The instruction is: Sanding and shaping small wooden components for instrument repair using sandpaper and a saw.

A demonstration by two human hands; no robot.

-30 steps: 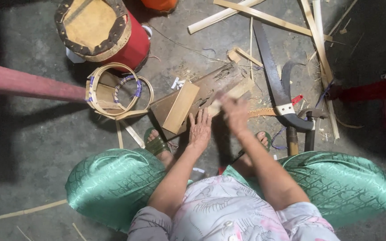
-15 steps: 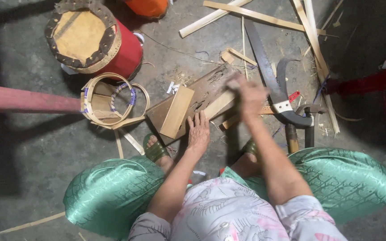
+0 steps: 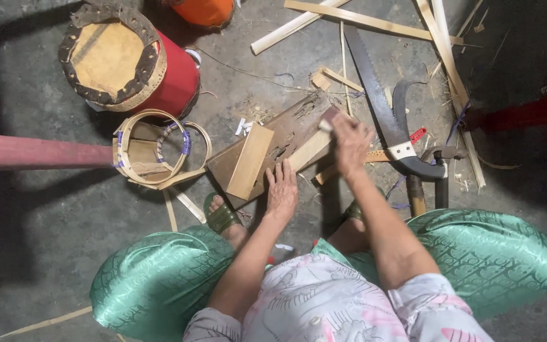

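Observation:
A worn dark wooden board (image 3: 286,130) lies on the floor in front of my knees. A flat pale wood piece (image 3: 248,161) rests across it, and a light slat (image 3: 308,151) lies along it. My left hand (image 3: 282,190) lies flat with spread fingers, its fingertips pressing on the near end of the slat. Over the slat's far end, my right hand (image 3: 351,142) is closed around a small tool whose pale end (image 3: 324,125) sticks out; the rest of the tool is hidden.
A handsaw (image 3: 375,101) and a curved blade (image 3: 403,101) lie right of the board, with two tool handles (image 3: 416,190) below. A red drum (image 3: 128,66), bamboo hoops (image 3: 156,149) and a pink pole (image 3: 33,152) are at left. Long slats (image 3: 362,19) lie beyond.
My right hand moved from the middle of the slat up to its far end. My left hand stayed pressed on the slat.

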